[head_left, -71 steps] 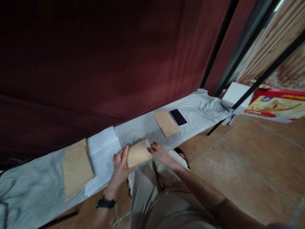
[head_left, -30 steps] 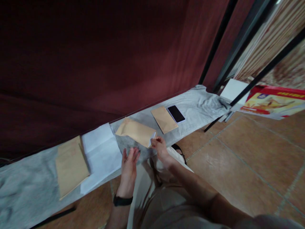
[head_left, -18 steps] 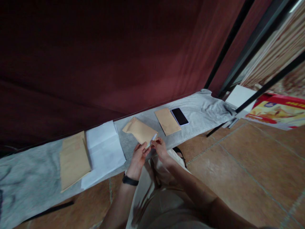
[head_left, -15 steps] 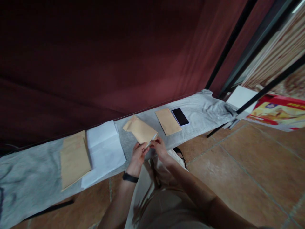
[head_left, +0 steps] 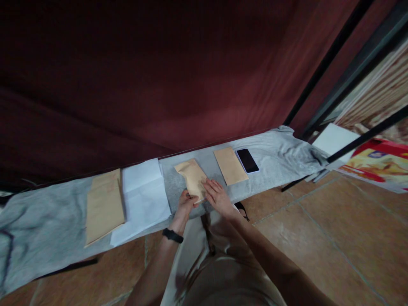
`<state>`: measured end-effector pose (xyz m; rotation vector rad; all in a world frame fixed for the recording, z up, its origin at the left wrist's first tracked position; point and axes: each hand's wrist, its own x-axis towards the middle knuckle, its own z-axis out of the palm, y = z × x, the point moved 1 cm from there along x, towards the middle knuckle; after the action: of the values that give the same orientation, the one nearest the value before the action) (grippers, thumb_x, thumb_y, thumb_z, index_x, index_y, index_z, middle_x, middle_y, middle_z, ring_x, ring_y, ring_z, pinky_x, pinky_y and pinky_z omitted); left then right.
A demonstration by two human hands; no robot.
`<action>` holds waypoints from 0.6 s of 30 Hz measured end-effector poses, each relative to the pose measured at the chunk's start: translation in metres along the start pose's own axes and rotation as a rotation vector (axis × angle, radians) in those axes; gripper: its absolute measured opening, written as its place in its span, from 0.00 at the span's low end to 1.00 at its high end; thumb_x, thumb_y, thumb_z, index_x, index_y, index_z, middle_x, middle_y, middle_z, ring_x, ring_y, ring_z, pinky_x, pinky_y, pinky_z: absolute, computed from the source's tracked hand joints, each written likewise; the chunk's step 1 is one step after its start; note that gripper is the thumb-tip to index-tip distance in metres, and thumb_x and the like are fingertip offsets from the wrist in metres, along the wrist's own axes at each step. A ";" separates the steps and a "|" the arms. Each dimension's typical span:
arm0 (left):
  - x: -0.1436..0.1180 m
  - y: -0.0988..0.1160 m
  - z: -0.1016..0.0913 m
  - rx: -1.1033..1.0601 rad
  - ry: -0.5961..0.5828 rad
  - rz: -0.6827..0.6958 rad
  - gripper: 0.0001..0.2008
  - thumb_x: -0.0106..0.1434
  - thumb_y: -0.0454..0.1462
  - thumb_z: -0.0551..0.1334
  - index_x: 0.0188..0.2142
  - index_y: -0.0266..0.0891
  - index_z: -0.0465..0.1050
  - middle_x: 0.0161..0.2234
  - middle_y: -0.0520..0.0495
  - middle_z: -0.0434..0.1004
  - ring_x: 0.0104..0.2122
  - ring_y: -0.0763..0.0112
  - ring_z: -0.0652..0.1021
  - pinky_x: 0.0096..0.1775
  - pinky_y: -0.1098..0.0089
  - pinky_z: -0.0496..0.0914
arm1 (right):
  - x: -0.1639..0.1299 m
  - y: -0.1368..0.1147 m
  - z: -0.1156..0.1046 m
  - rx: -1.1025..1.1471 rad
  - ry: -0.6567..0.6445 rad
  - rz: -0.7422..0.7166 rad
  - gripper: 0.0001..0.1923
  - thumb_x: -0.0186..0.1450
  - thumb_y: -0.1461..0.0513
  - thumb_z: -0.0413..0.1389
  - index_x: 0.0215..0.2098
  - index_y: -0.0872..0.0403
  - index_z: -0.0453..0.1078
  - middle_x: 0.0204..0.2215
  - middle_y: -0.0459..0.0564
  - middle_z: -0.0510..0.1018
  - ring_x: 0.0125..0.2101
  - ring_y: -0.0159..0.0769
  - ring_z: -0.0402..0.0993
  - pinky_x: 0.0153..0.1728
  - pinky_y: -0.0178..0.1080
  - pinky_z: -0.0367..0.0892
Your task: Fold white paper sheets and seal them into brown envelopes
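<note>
Brown paper made up the envelope (head_left: 193, 179), a small tan rectangle lying flat and slightly askew on the grey cloth (head_left: 47, 229) near the table's front edge; its far end looked creased and a little puckered, its near end sat under the fingers. The left hand (head_left: 185, 203), with a dark band at the wrist, was curled at the envelope's near corner, fingers bent onto the edge; whether it pinched the paper or only pressed it could not be told. The right hand (head_left: 217, 197) lay open and flat, fingers spread, palm down, its fingertips on the envelope's near right edge and the rest on the cloth. Just left of the envelope lay a white sheet (head_left: 143, 199) with fold lines, and beyond it a larger brown envelope (head_left: 104, 206), partly overlapping the sheet. To the right, apart from the hands, a second small envelope (head_left: 230, 165) lay beside a dark phone (head_left: 247, 160), the two nearly touching. Behind the table hung a dark red curtain (head_left: 159, 76). Below was a brown tiled floor (head_left: 334, 229).
</note>
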<state>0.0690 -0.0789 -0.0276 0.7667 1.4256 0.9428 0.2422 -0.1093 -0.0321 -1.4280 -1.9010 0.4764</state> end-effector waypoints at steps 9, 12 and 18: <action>0.055 0.047 -0.014 -0.023 0.134 0.078 0.15 0.55 0.43 0.70 0.38 0.38 0.71 0.29 0.50 0.77 0.28 0.73 0.78 0.33 0.71 0.71 | -0.004 -0.001 0.013 -0.219 -0.103 -0.094 0.25 0.74 0.57 0.51 0.68 0.49 0.61 0.66 0.55 0.65 0.66 0.44 0.62 0.67 0.53 0.51; 0.088 0.068 -0.014 -0.012 0.159 0.093 0.13 0.56 0.44 0.69 0.32 0.37 0.71 0.25 0.51 0.75 0.25 0.75 0.75 0.31 0.72 0.70 | -0.004 -0.001 0.015 -0.239 -0.107 -0.088 0.24 0.74 0.57 0.51 0.67 0.49 0.62 0.66 0.55 0.67 0.65 0.44 0.63 0.67 0.52 0.51; 0.130 0.081 -0.010 0.093 0.204 0.152 0.10 0.54 0.37 0.68 0.26 0.38 0.68 0.19 0.55 0.69 0.20 0.75 0.70 0.27 0.73 0.65 | -0.003 -0.001 0.016 -0.244 -0.112 -0.090 0.24 0.74 0.57 0.51 0.67 0.49 0.62 0.66 0.54 0.66 0.65 0.44 0.62 0.67 0.53 0.51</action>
<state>0.0420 0.0715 -0.0157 0.8770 1.6149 1.1033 0.2304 -0.1106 -0.0434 -1.4867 -2.1632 0.2945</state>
